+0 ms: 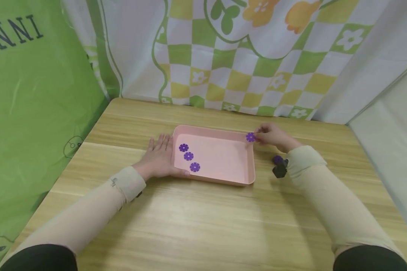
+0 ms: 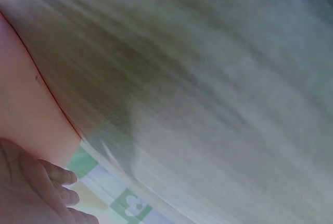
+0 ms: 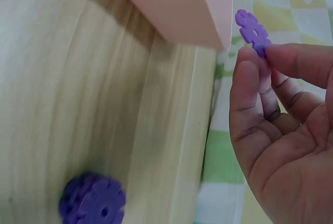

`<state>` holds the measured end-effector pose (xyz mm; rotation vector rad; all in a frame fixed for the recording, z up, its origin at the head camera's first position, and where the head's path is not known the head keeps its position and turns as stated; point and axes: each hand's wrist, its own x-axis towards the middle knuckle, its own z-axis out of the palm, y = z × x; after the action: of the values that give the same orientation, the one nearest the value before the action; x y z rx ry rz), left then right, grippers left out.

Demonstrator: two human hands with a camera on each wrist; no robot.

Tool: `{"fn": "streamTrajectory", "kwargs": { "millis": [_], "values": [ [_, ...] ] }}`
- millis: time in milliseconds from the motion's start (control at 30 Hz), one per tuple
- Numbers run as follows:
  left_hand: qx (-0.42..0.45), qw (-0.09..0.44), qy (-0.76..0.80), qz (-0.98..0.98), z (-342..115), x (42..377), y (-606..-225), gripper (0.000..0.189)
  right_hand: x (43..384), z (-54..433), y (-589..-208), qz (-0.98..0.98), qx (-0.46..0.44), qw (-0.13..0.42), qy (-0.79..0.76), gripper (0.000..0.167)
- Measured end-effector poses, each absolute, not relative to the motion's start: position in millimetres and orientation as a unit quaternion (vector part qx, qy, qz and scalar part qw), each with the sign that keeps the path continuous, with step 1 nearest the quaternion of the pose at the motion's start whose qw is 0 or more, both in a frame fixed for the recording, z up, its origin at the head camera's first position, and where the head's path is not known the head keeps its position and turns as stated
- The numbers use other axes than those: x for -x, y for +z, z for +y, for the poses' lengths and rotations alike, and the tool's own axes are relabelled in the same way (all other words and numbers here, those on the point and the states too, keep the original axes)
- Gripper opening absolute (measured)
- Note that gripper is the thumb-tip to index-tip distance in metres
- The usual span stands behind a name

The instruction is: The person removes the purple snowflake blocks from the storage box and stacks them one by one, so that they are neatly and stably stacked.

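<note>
A shallow pink tray (image 1: 217,156) lies on the wooden table. Inside it, near the left end, three purple notched discs (image 1: 188,156) form a slanting row. My left hand (image 1: 161,158) rests against the tray's left side with fingers extended and the thumb along the near rim. Over the far right corner of the tray, my right hand (image 1: 273,136) pinches another purple notched disc (image 1: 250,137) between thumb and fingertips. In the right wrist view this held disc (image 3: 253,33) is tilted and apart from the tray wall (image 3: 179,10).
A small stack of purple discs (image 3: 96,200) sits on the table (image 3: 130,104) to the right of the tray. Beside it in the head view a dark blocky thing (image 1: 280,170) shows by the right cuff. A checked curtain (image 1: 244,75) hangs behind the table's far edge.
</note>
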<state>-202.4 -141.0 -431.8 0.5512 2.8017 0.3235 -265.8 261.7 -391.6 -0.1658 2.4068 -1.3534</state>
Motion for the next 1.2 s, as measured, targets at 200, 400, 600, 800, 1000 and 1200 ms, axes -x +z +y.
{"fn": "streamTrajectory", "kwargs": {
  "millis": [200,400,600,800,1000,1200],
  "values": [
    [-0.185,0.137,0.114,0.966,-144,201,-437,0.153,258,278,-397,0.839,0.049,0.187,-0.508,0.022],
    [-0.188,0.129,0.120,0.966,-143,201,-438,0.153,250,293,-396,0.835,0.031,0.187,-0.516,0.022],
    [-0.190,0.129,0.122,0.966,-140,201,-436,0.151,246,312,-398,0.832,0.023,0.192,-0.520,0.027],
    [-0.191,0.133,0.123,0.965,-140,202,-438,0.153,241,332,-403,0.829,0.011,0.211,-0.518,0.023],
    [-0.187,0.133,0.130,0.965,-142,199,-438,0.154,233,349,-408,0.823,0.021,0.226,-0.520,0.024],
    [-0.186,0.132,0.124,0.966,-139,203,-434,0.152,226,364,-410,0.807,0.015,0.220,-0.547,0.018]
  ]
}}
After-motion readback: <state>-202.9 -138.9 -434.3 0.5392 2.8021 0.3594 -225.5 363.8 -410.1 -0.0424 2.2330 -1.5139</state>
